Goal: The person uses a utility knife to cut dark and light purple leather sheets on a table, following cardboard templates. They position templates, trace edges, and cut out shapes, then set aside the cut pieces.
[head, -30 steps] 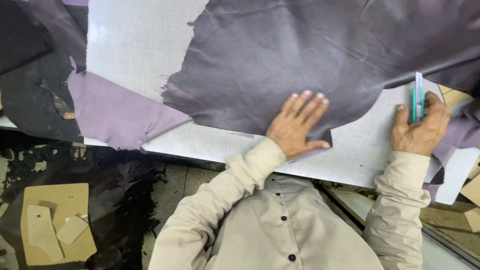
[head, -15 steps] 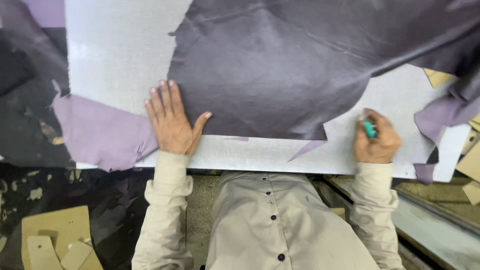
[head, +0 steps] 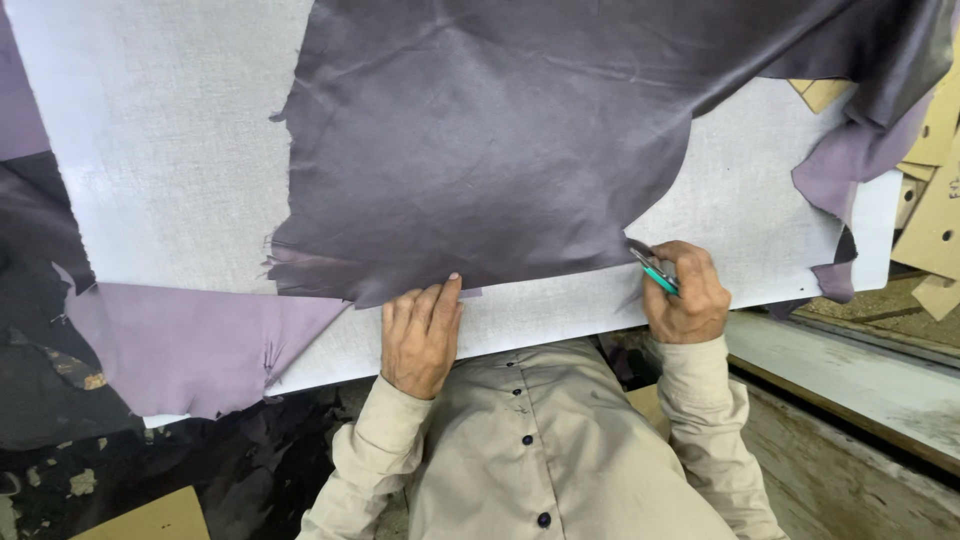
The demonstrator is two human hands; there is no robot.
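Spreading over most of what we see is our white cutting board (head: 170, 150), which we take as our landmark. On it lies a large dark purple hide (head: 500, 140), covering its middle and far right and leaving bare board to the left and along the near edge. A lighter lilac piece of leather (head: 190, 345) hangs over the board's near left corner, and tan cardboard patterns (head: 935, 200) sit just off its right end. Our left hand (head: 420, 335) rests palm down on the board's near strip, fingers straight and held close together, the fingertips (head: 452, 282) touching the hide's near edge. Our right hand (head: 685, 295) lies further right along that same strip, fingers curled tight and pinching a small teal-handled knife (head: 655, 272). Its tip points up-left to the hide's edge where the leather curves away; whether the tip touches the leather we cannot tell.
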